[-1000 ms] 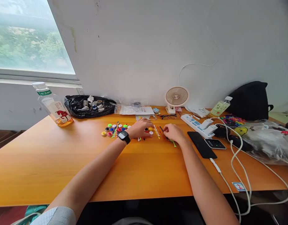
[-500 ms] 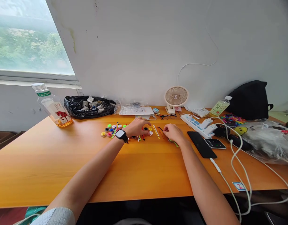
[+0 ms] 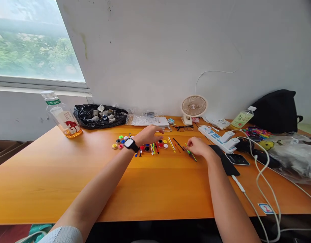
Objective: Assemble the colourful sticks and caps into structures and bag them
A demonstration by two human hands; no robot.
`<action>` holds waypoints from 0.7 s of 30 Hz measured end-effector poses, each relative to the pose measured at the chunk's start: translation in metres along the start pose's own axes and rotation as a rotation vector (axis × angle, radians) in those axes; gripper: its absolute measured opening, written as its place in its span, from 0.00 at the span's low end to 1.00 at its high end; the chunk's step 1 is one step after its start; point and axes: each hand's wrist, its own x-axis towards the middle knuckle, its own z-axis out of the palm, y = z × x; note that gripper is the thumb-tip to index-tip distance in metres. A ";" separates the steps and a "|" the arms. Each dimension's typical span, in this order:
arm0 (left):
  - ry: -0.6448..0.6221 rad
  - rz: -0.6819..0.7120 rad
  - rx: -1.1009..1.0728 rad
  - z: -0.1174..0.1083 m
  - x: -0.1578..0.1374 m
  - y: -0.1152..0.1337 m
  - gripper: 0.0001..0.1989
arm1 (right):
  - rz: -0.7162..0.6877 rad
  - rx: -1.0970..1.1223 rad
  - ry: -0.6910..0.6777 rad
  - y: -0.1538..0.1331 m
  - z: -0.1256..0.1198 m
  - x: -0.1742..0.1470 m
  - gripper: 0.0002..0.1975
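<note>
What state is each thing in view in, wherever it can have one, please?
Left hand: open, fingers apart.
Right hand: fingers curled at the green stick; hold unclear.
Colored discs: loose, clustered.
Large bottle: capped, some amber liquid inside.
Small bottle: capped.
Black bag: open, contents showing.
Power strip: plugs inserted.
White-edged device: green light on.
Watch: worn, face bright.
Fan: upright; spinning unclear.
Flat black device: face dark, partly hidden.
</note>
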 end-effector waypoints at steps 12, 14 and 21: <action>0.057 0.111 -0.359 0.019 0.009 0.044 0.13 | -0.196 0.844 0.117 -0.064 0.008 -0.010 0.14; 0.097 0.149 -0.343 0.026 0.009 0.051 0.16 | -0.195 1.028 0.115 -0.076 0.014 -0.012 0.16; 0.105 0.119 -0.359 0.021 0.010 0.042 0.12 | -0.143 1.420 -0.015 -0.087 0.018 -0.014 0.17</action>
